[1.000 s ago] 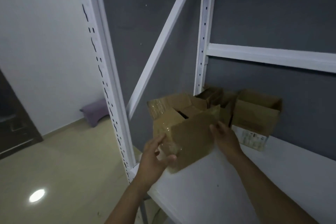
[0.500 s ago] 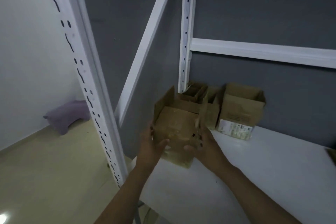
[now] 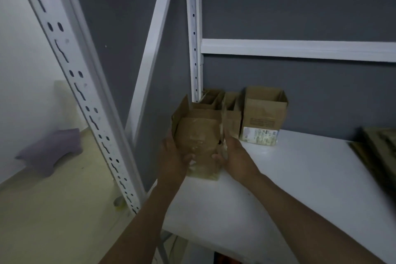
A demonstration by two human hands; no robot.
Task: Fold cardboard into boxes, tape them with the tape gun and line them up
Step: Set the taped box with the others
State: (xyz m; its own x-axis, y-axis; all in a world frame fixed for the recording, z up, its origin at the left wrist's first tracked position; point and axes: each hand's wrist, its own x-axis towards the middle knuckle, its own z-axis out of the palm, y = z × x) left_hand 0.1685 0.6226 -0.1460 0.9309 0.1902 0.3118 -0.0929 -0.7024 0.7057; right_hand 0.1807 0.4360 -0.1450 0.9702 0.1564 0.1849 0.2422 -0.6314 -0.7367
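A: Our cardboard box [image 3: 199, 135], open top up, at the left front edge of the white shelf [image 3: 300, 178], just in front of the row of boxes [image 3: 231, 109]. We can't tell if it's resting.
B: Hands?
A: Our left hand [image 3: 173, 156] and right hand [image 3: 233, 156] grip its sides, thumbs curled onto the front.
B: Risk?
A: We flag the edge: let go here, it may tip off. Shoving back could skew the labelled box [image 3: 263, 118].
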